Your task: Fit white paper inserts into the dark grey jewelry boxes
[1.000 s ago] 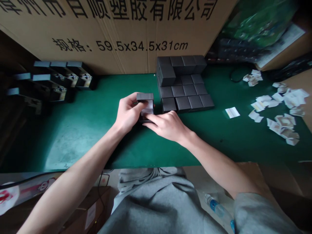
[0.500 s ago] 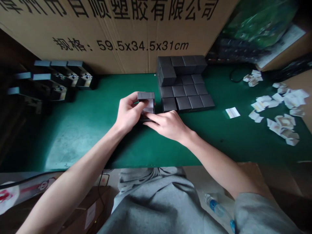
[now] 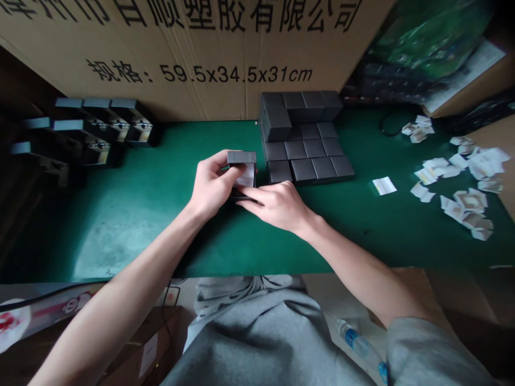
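Note:
A small black box (image 3: 242, 157) with its lid up is between my hands, above the green table. My left hand (image 3: 213, 182) wraps its left side, thumb reaching inside onto a pale insert (image 3: 248, 176). From the right, my right hand (image 3: 279, 206) has its fingers at the box's lower front edge, closed against it. The fingertips partly hide the inside. Just beyond, to the right, stands a stack of closed black boxes (image 3: 311, 147). Several open black boxes (image 3: 139, 126) stand at the far left.
A large printed cardboard carton (image 3: 201, 96) stands along the back of the green table (image 3: 161, 214). One small white card (image 3: 384, 185) lies at right, near a scatter of folded white paper pieces (image 3: 469, 206). A plastic bottle (image 3: 356, 340) lies below the table.

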{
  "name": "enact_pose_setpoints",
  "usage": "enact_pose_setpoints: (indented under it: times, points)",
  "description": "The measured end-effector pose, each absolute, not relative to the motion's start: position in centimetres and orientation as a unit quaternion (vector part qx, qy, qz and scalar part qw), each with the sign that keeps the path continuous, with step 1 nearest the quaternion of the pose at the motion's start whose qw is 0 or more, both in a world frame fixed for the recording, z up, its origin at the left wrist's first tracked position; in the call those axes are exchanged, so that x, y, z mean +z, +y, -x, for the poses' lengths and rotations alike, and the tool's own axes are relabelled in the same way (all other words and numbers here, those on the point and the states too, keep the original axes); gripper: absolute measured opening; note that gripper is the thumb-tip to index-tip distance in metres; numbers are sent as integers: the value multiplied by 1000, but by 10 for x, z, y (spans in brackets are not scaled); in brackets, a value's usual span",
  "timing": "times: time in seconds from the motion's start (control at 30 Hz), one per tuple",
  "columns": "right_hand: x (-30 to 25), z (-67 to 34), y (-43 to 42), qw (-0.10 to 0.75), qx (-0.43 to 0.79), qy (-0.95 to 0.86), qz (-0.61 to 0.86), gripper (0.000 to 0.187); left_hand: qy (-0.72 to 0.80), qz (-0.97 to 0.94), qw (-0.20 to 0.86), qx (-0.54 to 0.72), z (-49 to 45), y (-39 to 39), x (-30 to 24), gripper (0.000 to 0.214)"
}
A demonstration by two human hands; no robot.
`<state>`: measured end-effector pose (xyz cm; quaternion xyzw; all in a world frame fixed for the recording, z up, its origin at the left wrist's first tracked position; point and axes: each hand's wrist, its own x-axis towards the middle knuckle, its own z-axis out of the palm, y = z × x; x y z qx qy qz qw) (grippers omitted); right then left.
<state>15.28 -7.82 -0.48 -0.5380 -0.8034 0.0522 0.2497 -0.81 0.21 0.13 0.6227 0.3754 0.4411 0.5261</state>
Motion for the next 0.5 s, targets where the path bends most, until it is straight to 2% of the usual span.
enact_pose_setpoints:
  times: [0.5]
  points:
    - [-4,-157,-76,219,54,-810,541,36,389,-626,506,448,7,4,0,14]
